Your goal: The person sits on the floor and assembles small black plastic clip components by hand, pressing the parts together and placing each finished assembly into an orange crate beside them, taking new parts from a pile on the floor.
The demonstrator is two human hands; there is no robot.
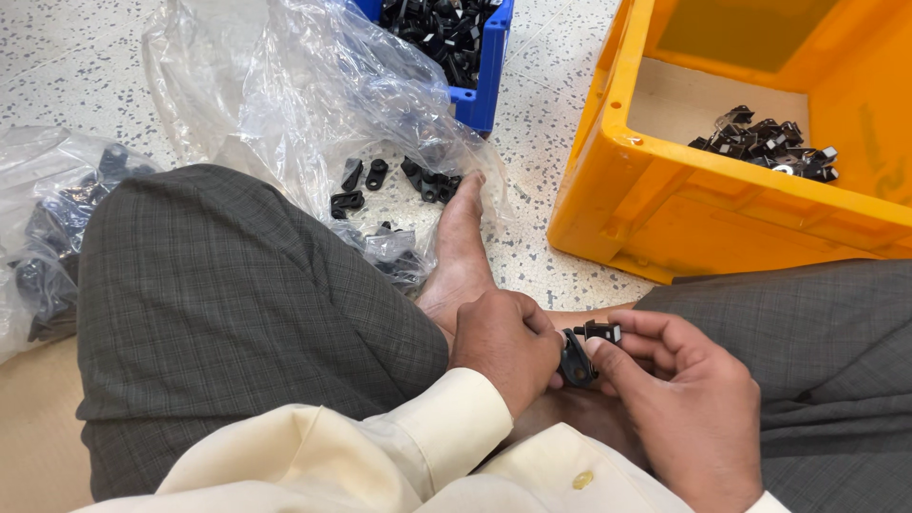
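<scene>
The left hand (506, 344) is closed around a small black plastic bracket (573, 361) over the lap, and the right hand (679, 399) pinches a small black plastic clip with a pale end (601, 332) against its top. At one o'clock an orange plastic crate (655, 195) holds similar black parts (768, 142). At eleven o'clock clear plastic bags (285, 85) lie on the speckled floor (541, 171) before a blue plastic bin (486, 81).

View: my one head-worn camera, looking steeply down.
Range: close over my lap and the speckled terrazzo floor (560, 114).
</scene>
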